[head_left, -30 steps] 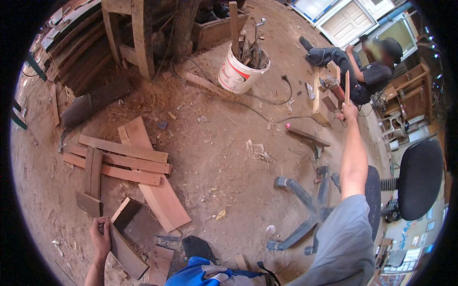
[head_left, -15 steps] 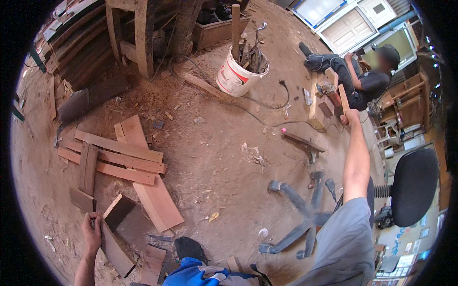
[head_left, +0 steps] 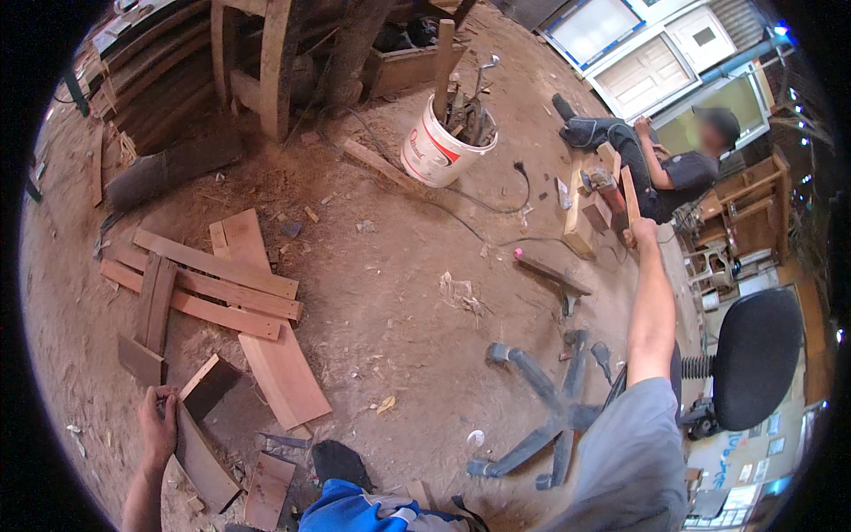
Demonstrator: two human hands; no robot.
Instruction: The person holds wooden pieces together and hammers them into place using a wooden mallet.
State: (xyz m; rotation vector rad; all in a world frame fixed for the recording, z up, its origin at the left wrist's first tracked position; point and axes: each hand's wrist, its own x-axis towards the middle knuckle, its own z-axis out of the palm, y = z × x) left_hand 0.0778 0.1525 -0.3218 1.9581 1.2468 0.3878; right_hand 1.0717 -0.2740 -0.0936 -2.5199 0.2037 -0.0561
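At the lower left, my left hand is closed, with fingers curled together beside the upper end of a brown board. What lies between its fingertips is too small to make out. A short dark board with a pale edge and another short board meet close by. My right arm reaches far out to the right, and my right hand is wrapped round a light wooden stick. Just left of the stick lies a red angle grinder, next to a wooden beam.
Several planks lie crossed at left. A white bucket of tools and scraps stands at the back, near a cable. An office chair lies tipped over at right. Beyond my right hand, another person sits on the ground.
The whole view has shifted slightly. My right hand stays round the wooden stick, and my left hand remains by the board ends. The other person's arm has shifted a little.
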